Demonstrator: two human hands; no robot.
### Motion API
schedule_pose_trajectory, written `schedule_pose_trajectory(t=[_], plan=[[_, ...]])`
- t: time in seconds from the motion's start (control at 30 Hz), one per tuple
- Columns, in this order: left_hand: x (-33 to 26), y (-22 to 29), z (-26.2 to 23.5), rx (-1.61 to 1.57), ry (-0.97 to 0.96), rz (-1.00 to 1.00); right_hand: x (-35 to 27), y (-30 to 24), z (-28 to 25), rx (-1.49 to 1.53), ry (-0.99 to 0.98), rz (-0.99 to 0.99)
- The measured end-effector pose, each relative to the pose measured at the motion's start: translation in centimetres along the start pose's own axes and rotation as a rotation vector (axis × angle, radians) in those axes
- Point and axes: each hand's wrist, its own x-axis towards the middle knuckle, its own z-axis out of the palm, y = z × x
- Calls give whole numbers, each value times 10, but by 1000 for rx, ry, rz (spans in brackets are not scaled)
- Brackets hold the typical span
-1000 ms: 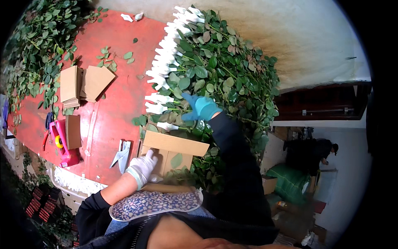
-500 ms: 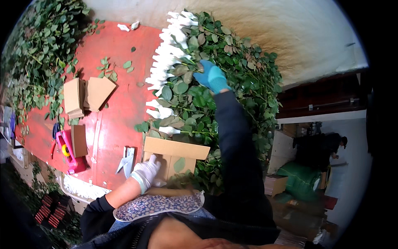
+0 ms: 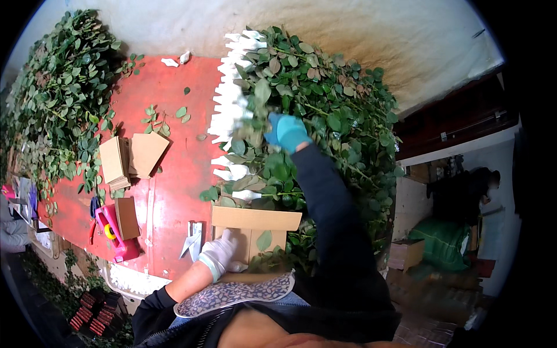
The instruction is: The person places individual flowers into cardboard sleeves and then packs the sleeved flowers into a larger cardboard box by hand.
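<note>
My right hand (image 3: 286,131), in a blue glove, is closed round leafy flower stems (image 3: 255,124) over the right-hand pile. Those stems are smeared by motion, so I cannot tell how many there are. Beneath lies a heap of green leafy stems (image 3: 342,130), their heads in white sleeves (image 3: 229,104) lined up along its left edge. My left hand (image 3: 220,253), in a white glove, grips the left side of a folded cardboard sheet (image 3: 255,219) at the near table edge. A loose leaf (image 3: 264,240) lies on the cardboard.
On the red table (image 3: 185,133) are cardboard pieces (image 3: 116,162), a pink tape dispenser (image 3: 119,240) and a grey stapler-like tool (image 3: 192,239). Another leafy heap (image 3: 67,87) fills the far left. A person (image 3: 464,188) bends beside a green sack (image 3: 444,243) at right.
My right hand has drawn slightly nearer with the stems, which are now blurred. My left hand stays on the cardboard. The whole view has shifted a little.
</note>
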Motion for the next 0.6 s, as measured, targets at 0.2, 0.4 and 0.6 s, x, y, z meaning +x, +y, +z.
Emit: schedule_pose_trajectory(t=[0.2, 0.4, 0.6], plan=[[-1, 4, -4, -13, -22, 10, -121, -35, 15, -158, -269, -204], [0, 8, 1, 21, 18, 13, -108, -11, 75, -134, -226, -210], [-2, 2, 1, 16, 58, -8, -95, -45, -42, -132, -362, -401]])
